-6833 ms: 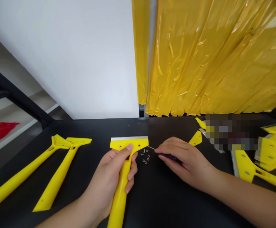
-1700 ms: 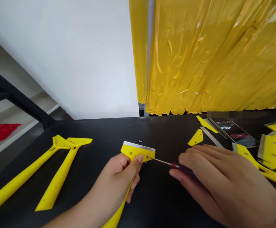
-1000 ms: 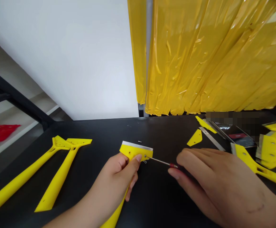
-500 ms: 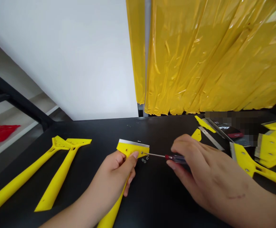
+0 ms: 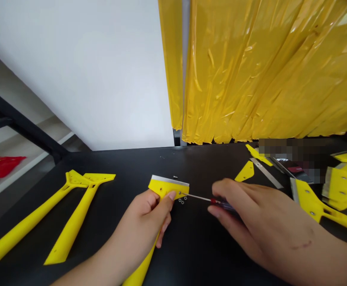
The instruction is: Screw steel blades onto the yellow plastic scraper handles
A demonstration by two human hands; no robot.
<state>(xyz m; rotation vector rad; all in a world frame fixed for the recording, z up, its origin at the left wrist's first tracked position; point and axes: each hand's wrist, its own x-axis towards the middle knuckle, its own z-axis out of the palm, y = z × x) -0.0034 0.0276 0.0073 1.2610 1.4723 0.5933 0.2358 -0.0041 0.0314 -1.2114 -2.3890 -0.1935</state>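
My left hand [image 5: 151,216] is closed around the neck of a yellow scraper [image 5: 170,188], its thumb pressed on the head just below the metal blade [image 5: 169,179]. A screw [image 5: 179,192] sits in the right hole of the head; the left hole looks unfilled. My right hand [image 5: 251,222] grips a screwdriver [image 5: 216,201] with a red-and-dark handle, much of it hidden by the fingers. The shaft's tip meets the screw from the right. Beside the head lie a loose screw [image 5: 175,177] and several small nuts [image 5: 182,202] on the black table [image 5: 191,246].
Two yellow scraper handles [image 5: 72,210] lie at the left. At the right are yellow plates [image 5: 245,171], a loose metal blade [image 5: 267,173], a bladed scraper [image 5: 307,198] and further scrapers [image 5: 344,184]. Yellow plastic sheeting [image 5: 265,79] and a white panel [image 5: 101,79] stand behind the table.
My right hand and the screwdriver have shifted slightly left and down, the handle now lower and the shaft more tilted. The scraper has barely moved right. More of a yellow plate shows.
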